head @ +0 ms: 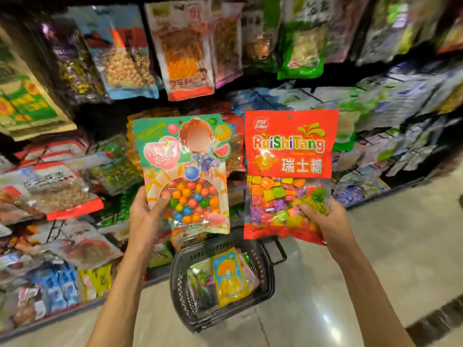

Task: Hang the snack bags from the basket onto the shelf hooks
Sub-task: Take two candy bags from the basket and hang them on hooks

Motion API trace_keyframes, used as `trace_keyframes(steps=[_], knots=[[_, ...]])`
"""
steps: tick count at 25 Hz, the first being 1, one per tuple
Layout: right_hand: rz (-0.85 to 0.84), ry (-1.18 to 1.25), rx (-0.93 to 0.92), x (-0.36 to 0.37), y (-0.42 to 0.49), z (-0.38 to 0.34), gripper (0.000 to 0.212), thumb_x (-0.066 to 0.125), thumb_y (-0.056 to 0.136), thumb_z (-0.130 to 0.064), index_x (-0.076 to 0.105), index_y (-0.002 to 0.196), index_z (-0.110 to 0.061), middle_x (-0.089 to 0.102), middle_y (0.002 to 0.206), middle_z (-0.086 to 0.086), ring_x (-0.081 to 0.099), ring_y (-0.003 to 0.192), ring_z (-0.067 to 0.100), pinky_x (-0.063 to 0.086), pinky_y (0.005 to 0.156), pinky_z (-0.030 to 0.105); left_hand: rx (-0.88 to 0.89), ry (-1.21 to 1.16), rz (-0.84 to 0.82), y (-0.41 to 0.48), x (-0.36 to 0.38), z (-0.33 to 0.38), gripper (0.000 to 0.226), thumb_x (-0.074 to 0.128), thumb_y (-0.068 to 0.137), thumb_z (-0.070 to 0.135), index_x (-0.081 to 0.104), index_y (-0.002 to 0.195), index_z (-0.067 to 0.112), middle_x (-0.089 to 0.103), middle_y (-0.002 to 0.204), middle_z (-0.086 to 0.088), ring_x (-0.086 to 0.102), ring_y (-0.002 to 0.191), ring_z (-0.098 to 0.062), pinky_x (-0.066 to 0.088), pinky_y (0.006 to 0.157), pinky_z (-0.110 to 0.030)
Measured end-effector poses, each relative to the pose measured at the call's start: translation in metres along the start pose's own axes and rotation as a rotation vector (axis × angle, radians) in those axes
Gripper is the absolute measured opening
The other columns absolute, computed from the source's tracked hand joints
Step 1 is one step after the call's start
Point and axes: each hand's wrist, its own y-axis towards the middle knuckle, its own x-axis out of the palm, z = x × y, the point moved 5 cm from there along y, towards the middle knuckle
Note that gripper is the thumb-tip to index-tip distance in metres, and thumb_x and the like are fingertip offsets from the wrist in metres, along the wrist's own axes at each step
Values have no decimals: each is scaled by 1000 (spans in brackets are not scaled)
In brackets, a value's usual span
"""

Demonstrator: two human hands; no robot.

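Observation:
My left hand [147, 211] grips the lower left edge of a green candy bag [185, 156] with a cartoon figure and round coloured sweets, thumb across its front. My right hand [323, 216] holds the lower right corner of a red RuiShiTang bag [288, 149] of square wrapped sweets. Both bags are upright, side by side, in front of the shelves. Below them on the floor stands a dark basket [180, 291] with a yellow-and-blue bag [229, 276] and a few more bags inside.
Hanging snack bags fill the shelf hooks above [185, 51] and to the left [57, 189] and right [390, 126]. Pale tiled floor [375, 259] stretches to the right of the basket. The basket's handle [279, 250] sticks out toward the right.

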Motion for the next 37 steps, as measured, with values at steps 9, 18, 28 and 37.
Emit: trace_keyframes(steps=[9, 18, 28, 37], knots=[[171, 71, -95, -139, 13, -43, 70, 89, 49, -50, 67, 108, -19, 76, 101, 5, 74, 88, 25, 59, 69, 34, 31, -73, -71, -5, 151, 20, 28, 65, 92, 26, 60, 119, 22, 73, 102, -1, 68, 86, -20, 52, 72, -37], [248, 199, -145, -290, 37, -76, 47, 80, 68, -24, 66, 112, -18, 75, 104, 11, 73, 88, 31, 60, 74, 46, 87, -76, -72, -26, 312, 41, 26, 62, 95, 21, 60, 121, 21, 73, 102, 3, 70, 90, -21, 58, 76, -33], [359, 229, -154, -408, 83, -99, 25, 74, 84, -11, 69, 107, -19, 76, 101, 10, 74, 85, 28, 62, 70, 40, 136, -27, -157, -10, 461, 73, 33, 62, 95, 20, 58, 127, 14, 73, 107, 6, 70, 97, -13, 55, 85, -32], [386, 193, -156, -527, 190, -115, 23, 77, 83, -15, 72, 105, -17, 75, 102, 11, 71, 97, 35, 58, 82, 50, 125, -27, -190, 31, 637, 67, 35, 66, 93, 31, 58, 127, 26, 72, 101, 0, 70, 95, -18, 54, 88, -39]])
